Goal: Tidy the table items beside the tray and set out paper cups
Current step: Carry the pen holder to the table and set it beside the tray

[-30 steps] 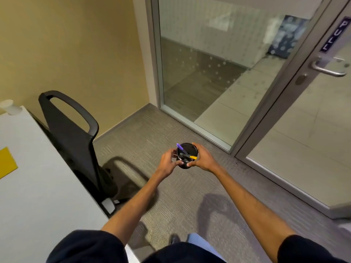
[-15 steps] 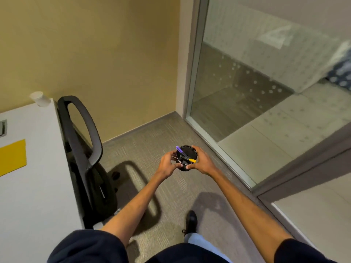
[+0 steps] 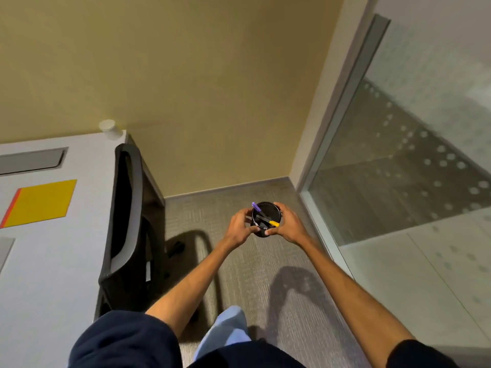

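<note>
head cam | wide-angle | looks forward and down | carpet near, table at left edge

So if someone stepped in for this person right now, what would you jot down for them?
Hands: left hand and right hand both grip the black pen holder, held over the carpet, off the table.
In it: a purple pen and a yellow-tipped pen.
Done: one paper cup stands at the table's far corner.
Left: probably set the holder on the table and put out more cups. No tray can be made out.
</note>
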`<state>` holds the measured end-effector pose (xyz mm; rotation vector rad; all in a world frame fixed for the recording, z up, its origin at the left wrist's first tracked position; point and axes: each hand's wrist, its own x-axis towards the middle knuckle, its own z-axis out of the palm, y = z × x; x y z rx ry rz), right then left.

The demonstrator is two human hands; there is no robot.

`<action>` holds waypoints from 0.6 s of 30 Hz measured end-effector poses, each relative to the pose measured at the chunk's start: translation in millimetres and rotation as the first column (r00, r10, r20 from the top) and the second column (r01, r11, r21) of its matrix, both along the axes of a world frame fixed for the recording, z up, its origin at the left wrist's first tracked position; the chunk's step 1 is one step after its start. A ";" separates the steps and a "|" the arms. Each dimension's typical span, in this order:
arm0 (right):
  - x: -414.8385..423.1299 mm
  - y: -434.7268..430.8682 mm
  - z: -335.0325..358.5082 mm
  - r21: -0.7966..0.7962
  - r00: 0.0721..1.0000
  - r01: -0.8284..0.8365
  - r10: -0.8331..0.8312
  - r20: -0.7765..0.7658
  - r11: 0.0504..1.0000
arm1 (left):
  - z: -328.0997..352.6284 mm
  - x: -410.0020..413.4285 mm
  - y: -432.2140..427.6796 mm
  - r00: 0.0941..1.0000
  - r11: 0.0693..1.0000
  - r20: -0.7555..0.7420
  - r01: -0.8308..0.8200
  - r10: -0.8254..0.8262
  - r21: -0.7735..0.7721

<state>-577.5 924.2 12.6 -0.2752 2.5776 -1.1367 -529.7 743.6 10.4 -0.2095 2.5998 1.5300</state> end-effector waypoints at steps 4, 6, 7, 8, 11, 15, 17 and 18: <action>-55.6 -27.5 -10.4 0.020 0.998 -0.066 0.065 0.024 0.998 | -6.2 -43.4 -23.7 0.998 0.998 0.017 -0.057 0.058 -0.019; -87.5 -43.5 -16.3 0.034 0.994 -0.105 0.104 0.019 0.994 | -10.2 -70.8 -38.4 0.998 0.998 0.026 -0.063 0.064 -0.030; -105.0 -51.8 -18.7 0.045 0.992 -0.129 0.129 0.014 0.991 | -12.0 -85.7 -46.3 0.997 0.997 0.029 -0.065 0.066 -0.037; -123.5 -60.3 -21.4 0.055 0.988 -0.153 0.153 0.009 0.987 | -14.5 -101.7 -54.7 0.997 0.997 0.033 -0.071 0.072 -0.044; -178.0 -88.6 -24.3 0.075 0.978 -0.208 0.208 0.010 0.975 | -19.4 -150.1 -79.3 0.992 0.992 0.044 -0.117 0.119 -0.039; -240.5 -129.3 -21.0 0.062 0.963 -0.271 0.271 0.010 0.961 | -22.9 -203.1 -113.8 0.978 0.980 0.067 -0.197 0.199 -0.030; -269.5 -151.3 -18.4 0.079 0.953 -0.302 0.302 0.006 0.950 | -17.6 -228.6 -135.0 0.973 0.976 0.081 -0.215 0.217 -0.033; -284.2 -162.3 -16.4 0.079 0.949 -0.315 0.316 -0.001 0.946 | -15.5 -241.1 -146.3 0.969 0.972 0.079 -0.231 0.233 -0.045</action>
